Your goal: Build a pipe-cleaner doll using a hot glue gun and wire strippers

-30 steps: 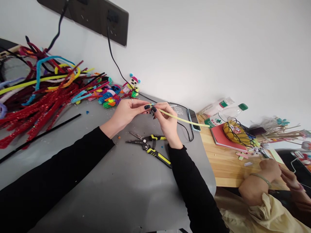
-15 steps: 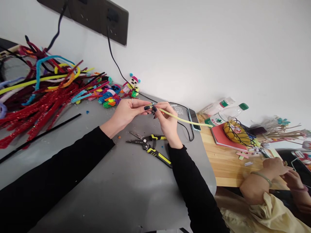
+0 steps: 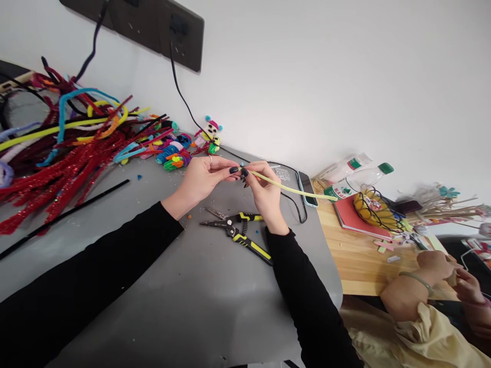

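Observation:
A pale yellow pipe cleaner (image 3: 295, 190) runs from my fingertips off to the right, over the grey table's edge. My left hand (image 3: 203, 179) pinches its near end between thumb and fingers. My right hand (image 3: 263, 191) is closed on the stem just beside it, fingertips touching the left ones. Both hands hover above the grey table (image 3: 184, 286). Yellow-and-black wire cutters (image 3: 238, 232) lie on the table right below my hands.
A heap of red, yellow and blue pipe cleaners (image 3: 65, 148) fills the left. Small finished figures (image 3: 209, 134) stand by the wall. A phone (image 3: 307, 188) and cable lie at the right edge. Another person's hands (image 3: 441, 278) work at a wooden table with bottles (image 3: 356, 176).
My hands have stayed almost still on the yellow pipe cleaner, whose free end dipped slightly. The other person's hands shifted a little to the right.

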Demonstrator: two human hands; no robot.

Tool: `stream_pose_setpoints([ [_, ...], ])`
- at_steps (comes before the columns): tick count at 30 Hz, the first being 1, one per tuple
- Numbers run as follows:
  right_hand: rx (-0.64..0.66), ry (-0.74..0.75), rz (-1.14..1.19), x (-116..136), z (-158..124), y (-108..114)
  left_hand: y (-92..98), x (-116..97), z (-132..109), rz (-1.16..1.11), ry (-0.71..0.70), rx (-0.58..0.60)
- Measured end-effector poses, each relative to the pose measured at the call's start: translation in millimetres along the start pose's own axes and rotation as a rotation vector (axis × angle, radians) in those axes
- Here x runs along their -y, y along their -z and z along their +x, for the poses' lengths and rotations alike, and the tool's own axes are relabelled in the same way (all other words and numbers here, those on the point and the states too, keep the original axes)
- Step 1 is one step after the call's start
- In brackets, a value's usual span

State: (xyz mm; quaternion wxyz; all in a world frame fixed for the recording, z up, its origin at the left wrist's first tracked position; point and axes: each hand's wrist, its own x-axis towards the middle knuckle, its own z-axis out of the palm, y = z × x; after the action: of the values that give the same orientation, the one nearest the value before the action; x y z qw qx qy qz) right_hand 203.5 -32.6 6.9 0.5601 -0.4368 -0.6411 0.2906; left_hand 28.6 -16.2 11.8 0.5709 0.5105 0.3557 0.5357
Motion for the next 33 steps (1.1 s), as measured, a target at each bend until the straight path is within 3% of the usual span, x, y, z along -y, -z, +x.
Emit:
stream_pose_setpoints([
  [9, 0.008, 0.018, -0.07, -5.1, -0.3, 1.5, 5.3, 0.3, 1.4, 0.357, -0.034, 0.05],
  [33, -0.033, 0.083, -0.107, -4.6, -2.6, -1.5, 1.8, -1.1, -1.2, 0.266, -0.003, -0.005],
])
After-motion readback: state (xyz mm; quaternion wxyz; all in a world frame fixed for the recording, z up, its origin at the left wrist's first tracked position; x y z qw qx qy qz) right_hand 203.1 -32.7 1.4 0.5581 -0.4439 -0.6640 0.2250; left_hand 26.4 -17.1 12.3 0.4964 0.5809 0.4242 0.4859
